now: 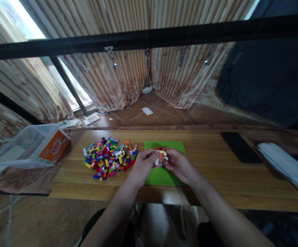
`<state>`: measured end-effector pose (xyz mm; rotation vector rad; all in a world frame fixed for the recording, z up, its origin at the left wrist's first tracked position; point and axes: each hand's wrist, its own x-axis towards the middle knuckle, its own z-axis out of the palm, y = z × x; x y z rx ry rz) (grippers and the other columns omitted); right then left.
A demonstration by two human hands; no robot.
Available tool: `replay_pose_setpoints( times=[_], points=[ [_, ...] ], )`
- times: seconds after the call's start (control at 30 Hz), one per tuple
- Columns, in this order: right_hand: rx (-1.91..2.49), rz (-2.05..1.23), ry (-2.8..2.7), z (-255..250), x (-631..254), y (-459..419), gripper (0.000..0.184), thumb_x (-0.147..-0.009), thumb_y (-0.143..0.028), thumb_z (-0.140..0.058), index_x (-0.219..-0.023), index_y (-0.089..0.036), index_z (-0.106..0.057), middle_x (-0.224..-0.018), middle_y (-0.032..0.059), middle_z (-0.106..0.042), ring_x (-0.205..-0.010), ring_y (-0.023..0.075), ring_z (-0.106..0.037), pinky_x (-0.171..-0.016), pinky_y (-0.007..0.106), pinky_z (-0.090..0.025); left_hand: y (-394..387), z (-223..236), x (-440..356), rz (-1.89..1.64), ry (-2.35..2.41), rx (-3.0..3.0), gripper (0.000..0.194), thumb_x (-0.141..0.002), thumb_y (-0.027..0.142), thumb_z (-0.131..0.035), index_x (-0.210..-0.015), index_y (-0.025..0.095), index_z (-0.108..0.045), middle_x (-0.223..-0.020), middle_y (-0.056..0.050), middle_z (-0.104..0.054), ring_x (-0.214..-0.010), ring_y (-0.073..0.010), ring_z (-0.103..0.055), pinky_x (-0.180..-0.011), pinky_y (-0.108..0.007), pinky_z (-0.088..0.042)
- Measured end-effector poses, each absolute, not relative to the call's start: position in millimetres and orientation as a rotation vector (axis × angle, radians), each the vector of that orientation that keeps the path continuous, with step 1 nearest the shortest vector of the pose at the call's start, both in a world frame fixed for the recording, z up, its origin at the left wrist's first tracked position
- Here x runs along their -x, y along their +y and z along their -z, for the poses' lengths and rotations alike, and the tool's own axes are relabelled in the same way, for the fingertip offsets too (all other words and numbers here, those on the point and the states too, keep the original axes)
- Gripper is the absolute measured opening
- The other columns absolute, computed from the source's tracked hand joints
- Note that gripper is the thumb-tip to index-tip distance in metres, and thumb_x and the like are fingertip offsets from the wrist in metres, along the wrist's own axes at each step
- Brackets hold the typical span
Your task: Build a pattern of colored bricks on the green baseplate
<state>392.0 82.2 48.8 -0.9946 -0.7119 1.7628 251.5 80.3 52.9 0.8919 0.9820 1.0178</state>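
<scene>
Above a green studded baseplate [154, 180], my left hand [145, 165] and my right hand [177, 164] meet around a small cluster of toy bricks [161, 155] in white, orange and yellow. The left fingers are closed on the cluster's left side. On the other side, the right fingers are curled in against it, partly hiding it. Something red shows just behind the cluster; whether it is joined to it I cannot tell. Left of the baseplate lies a loose pile of many-coloured toy bricks [107, 157].
A wooden table [202, 192] bears the bricks and baseplate. A dark flat slab [240, 147] lies on its right part, with white papers [285, 161] beyond. At the left stands a clear plastic bin [25, 132] with an orange label. A black rail [143, 39] crosses before the curtains.
</scene>
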Motion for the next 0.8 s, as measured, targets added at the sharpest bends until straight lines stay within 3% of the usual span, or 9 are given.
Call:
replay_pose_setpoints(
  times=[0.2, 0.4, 0.63, 0.8],
  points=[
    [1.038, -1.73, -0.81, -46, -386, 83, 0.04, -0.07, -0.054, -0.071, -0.065, -0.017, -0.058, -0.056, -0.0029, -0.051, -0.048, 0.0058, -0.039, -0.038, 0.018, -0.019, 80, -50, -257, -1.024, 1.072, -0.925, 0.034, -0.073, 0.046, -0.069, -0.071, 0.013, -0.064, -0.061, -0.001, -0.064, -0.051, -0.0084, -0.053, -0.049, -0.02, -0.037],
    [1.058, -1.649, -0.802, -39, -380, 85, 0.041, -0.064, -0.052, -0.078, -0.065, -0.018, -0.056, -0.051, -0.0066, -0.046, -0.043, 0.0039, -0.035, -0.038, 0.017, -0.019, 80, -48, -260, -1.078, 1.059, -0.857, 0.032, -0.072, 0.044, -0.071, -0.073, 0.013, -0.064, -0.059, 0.0, -0.063, -0.05, -0.0077, -0.053, -0.05, -0.02, -0.038],
    [1.022, -1.641, -0.805, -41, -381, 84, 0.039, -0.065, -0.052, -0.077, -0.064, -0.017, -0.059, -0.054, -0.0048, -0.049, -0.046, 0.0046, -0.037, -0.038, 0.018, -0.021, 80, -50, -256, -1.041, 1.046, -0.831, 0.029, -0.074, 0.041, -0.069, -0.074, 0.013, -0.065, -0.063, -0.002, -0.064, -0.055, -0.0091, -0.056, -0.053, -0.02, -0.04],
    [1.049, -1.63, -0.801, -40, -382, 84, 0.038, -0.063, -0.049, -0.08, -0.061, -0.017, -0.058, -0.054, -0.0048, -0.047, -0.046, 0.0047, -0.033, -0.038, 0.019, -0.018, 81, -52, -254, -1.072, 1.058, -0.951, 0.026, -0.075, 0.037, -0.067, -0.068, 0.013, -0.061, -0.058, 0.001, -0.059, -0.05, -0.0073, -0.051, -0.048, -0.019, -0.036]
  ],
)
